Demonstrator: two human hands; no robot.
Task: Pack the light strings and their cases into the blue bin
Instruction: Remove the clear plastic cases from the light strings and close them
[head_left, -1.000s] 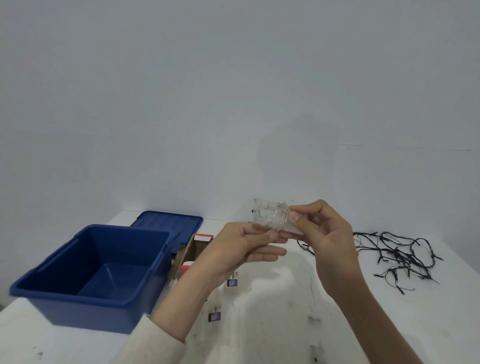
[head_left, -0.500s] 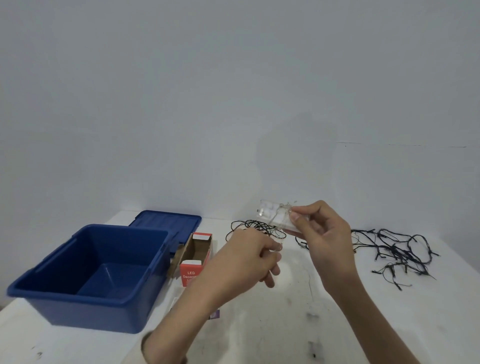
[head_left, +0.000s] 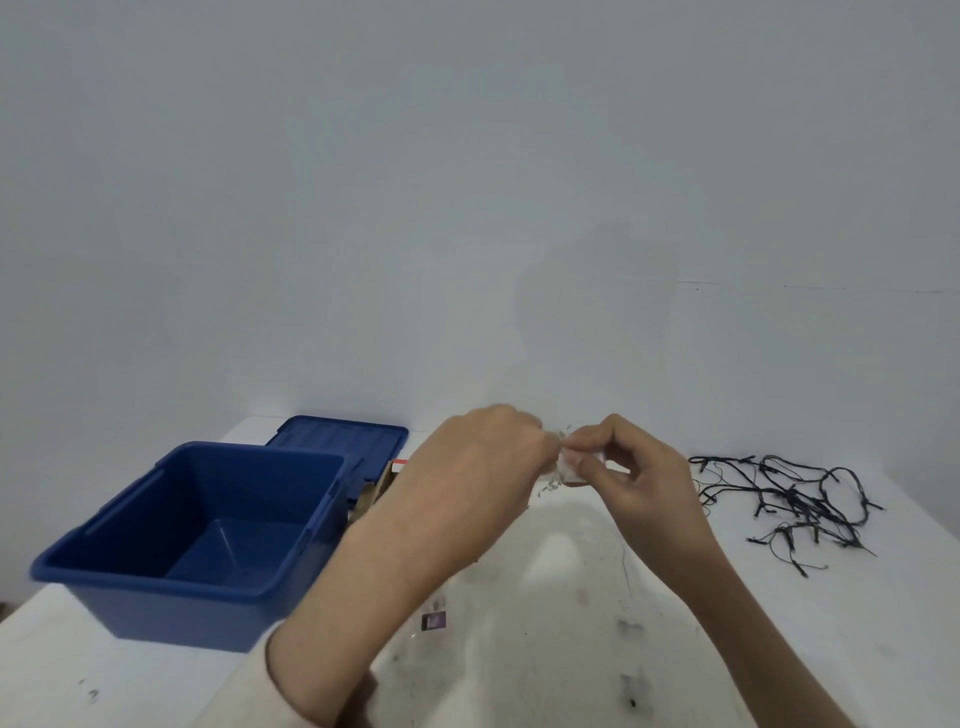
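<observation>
Both hands meet above the table (head_left: 779, 623), the left hand (head_left: 483, 467) and right hand (head_left: 623, 473) each pinched on a small clear light string case (head_left: 569, 462) trailing fine wire. The blue bin (head_left: 208, 525) sits empty at eight o'clock; the dark light string (head_left: 800, 499) lies at three o'clock. The thin wire could snag or knot while being wound, or the slick case could slip from the grip.

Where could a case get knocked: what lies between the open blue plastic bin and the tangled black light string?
In the head view, between the open blue plastic bin and the tangled black light string: both hands, left hand and right hand, a partly hidden cardboard box.
</observation>
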